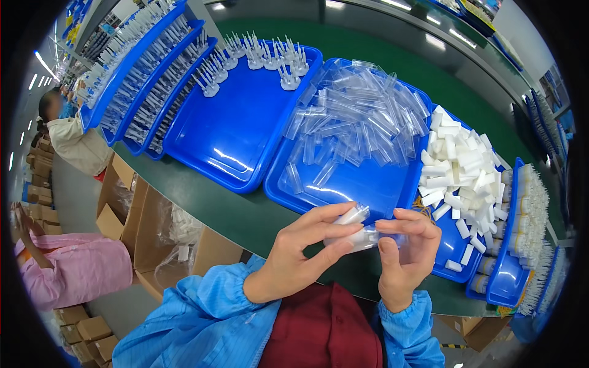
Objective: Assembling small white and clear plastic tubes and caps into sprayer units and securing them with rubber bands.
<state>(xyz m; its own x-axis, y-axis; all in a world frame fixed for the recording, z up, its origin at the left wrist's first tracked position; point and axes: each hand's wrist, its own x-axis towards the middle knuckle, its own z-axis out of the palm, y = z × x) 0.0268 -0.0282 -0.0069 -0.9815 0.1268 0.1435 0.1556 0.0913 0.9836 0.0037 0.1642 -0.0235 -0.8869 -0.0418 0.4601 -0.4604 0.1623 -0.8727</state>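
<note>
My left hand [300,248] is closed around two small white pieces with clear plastic at their ends. The upper white piece [353,216] sticks out past the index finger, and the lower white piece [359,239] lies between thumb and fingers. My right hand [406,257] pinches a clear plastic sleeve [392,238] at the right end of the lower piece. Just beyond my hands, a blue tray [374,184] holds a heap of loose clear sleeves [362,116]. To its right, many white pieces [466,159] are piled in another blue tray [448,245].
A blue tray [227,129] at left carries upright pronged parts [270,55] along its far side. Stacked trays [147,67] of similar parts rise farther left. Right of the white pile stand trays of bristly pieces [531,214]. Cardboard boxes [147,227] and two people are on the left.
</note>
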